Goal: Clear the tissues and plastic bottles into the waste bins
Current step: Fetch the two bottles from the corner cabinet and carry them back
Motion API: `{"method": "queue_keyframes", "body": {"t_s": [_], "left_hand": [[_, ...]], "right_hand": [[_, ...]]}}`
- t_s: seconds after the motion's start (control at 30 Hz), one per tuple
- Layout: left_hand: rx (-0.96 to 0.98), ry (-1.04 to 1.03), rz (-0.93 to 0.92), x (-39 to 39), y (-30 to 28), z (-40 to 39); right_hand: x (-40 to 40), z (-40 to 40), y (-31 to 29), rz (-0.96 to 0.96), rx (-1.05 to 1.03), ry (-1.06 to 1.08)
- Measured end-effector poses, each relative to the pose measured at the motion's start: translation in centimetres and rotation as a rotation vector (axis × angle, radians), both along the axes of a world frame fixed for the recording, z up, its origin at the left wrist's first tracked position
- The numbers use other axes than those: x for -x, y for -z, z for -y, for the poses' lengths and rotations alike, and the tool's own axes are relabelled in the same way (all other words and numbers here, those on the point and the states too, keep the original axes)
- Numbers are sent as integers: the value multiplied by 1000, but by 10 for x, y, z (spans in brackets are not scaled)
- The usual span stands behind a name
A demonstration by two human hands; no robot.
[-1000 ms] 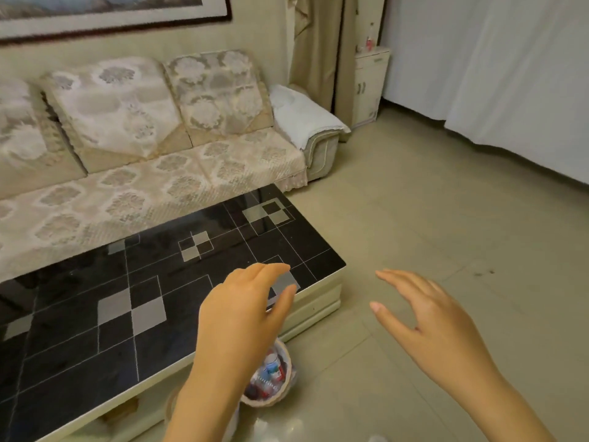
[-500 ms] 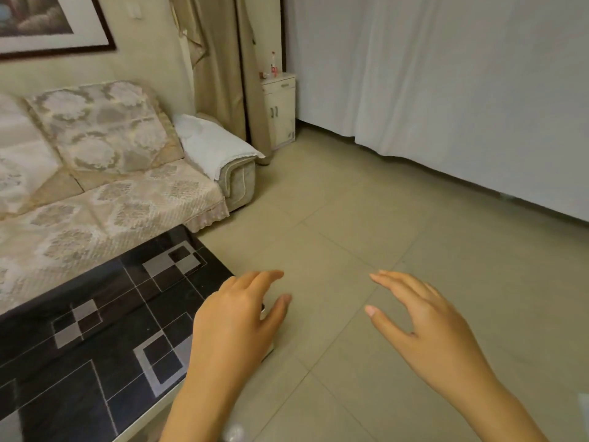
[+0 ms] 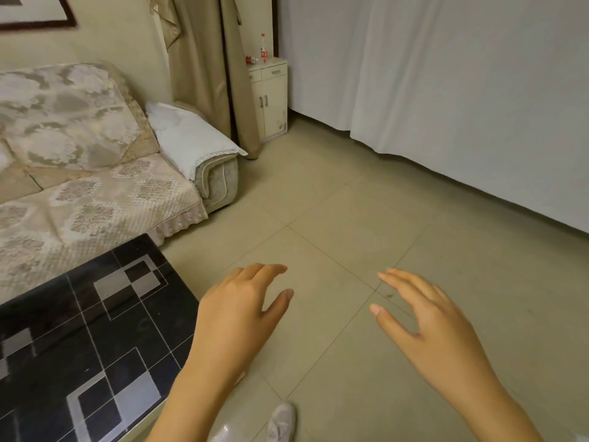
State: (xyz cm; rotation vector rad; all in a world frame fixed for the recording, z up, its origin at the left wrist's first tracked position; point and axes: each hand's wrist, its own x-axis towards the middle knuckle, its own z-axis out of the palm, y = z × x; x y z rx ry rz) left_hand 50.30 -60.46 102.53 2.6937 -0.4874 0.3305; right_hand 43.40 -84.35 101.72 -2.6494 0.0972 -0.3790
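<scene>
My left hand hovers over the right corner of the black tiled coffee table, palm down, fingers apart, holding nothing. My right hand floats above the floor to the right, also spread and holding nothing. A plastic bottle with a red label stands upright on a small white cabinet in the far corner, with a small red item lying beside it. No waste bin and no tissue is in view.
A patterned sofa with a white cloth on its armrest runs along the left wall. Beige curtains hang beside the cabinet; a white curtain covers the right wall. A shoe toe shows at the bottom edge on the tiled floor.
The view has swung right and up: the basket bin under the table corner has left the frame, and the cabinet with the bottle has come nearer. Both hands stay spread and hold nothing.
</scene>
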Motion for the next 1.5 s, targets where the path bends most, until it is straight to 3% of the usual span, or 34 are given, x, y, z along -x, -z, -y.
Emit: {"method": "queue_keyframes", "body": {"t_s": [0.63,1.1,1.5], "left_hand": [[-54,62,-39,-326,11,76],[-49,-133,-64,-572,13,211],[-59,-175,-87,-792,29,248]], "right_hand": [[-299,71,16,-46,-43,98],[-581,230,22,-89,-32,-99],[-803,273,31,-101,2,-150]]}}
